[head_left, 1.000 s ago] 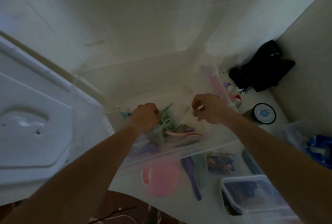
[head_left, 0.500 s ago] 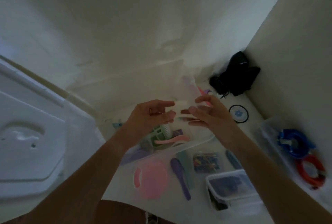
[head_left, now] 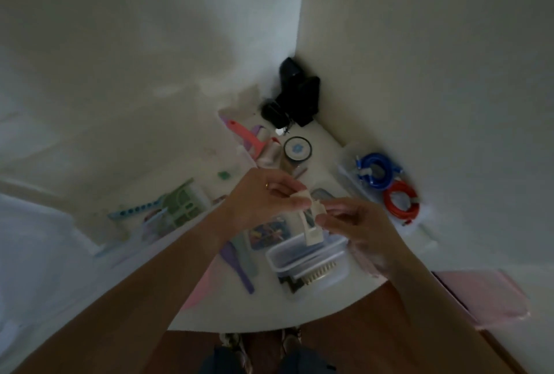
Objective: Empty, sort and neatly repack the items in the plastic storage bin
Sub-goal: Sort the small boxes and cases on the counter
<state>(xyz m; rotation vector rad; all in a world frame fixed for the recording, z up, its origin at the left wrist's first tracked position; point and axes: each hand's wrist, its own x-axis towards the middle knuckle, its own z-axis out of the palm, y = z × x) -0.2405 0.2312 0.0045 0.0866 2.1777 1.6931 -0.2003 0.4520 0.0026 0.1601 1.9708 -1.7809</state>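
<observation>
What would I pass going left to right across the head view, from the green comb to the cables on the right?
Green comb → left hand → white clip held between both hands → right hand → red cable.

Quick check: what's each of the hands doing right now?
Left hand: pinching the top of a small white plastic piece.
Right hand: fingertips gripping the same white piece from the side.

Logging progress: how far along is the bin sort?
Emptying looks largely done: purple brush, round tin and blue cable lie out on the table. Left hand and right hand pinch a white clip. The green comb remains in the bin; repacking isn't started.
</observation>
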